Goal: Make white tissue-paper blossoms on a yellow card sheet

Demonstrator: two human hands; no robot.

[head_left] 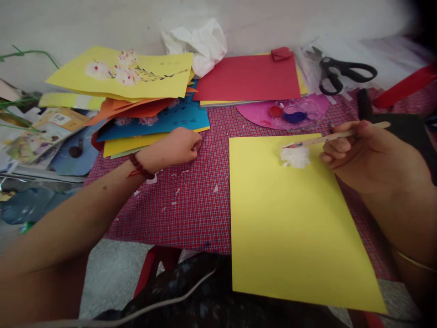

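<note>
A blank yellow sheet (pixel 293 228) lies on the red checked tablecloth (pixel 191 200) in front of me. A small white tuft of tissue (pixel 295 156) sits near its top edge. My right hand (pixel 365 155) is closed around a thin wooden stick (pixel 336 135) whose paint-stained tip touches the tuft. My left hand (pixel 180 146) rests on the cloth as a loose fist, beside a stack of coloured sheets (pixel 150 120). I see nothing in it. A red bead bracelet (pixel 139 166) circles that wrist.
A clear palette with red and blue paint (pixel 290 112) sits on a pink disc behind the sheet. Black scissors (pixel 341 72), a red sheet (pixel 249 77), crumpled white tissue (pixel 198 41) and a decorated yellow card (pixel 126 73) lie at the back. White scraps dot the cloth.
</note>
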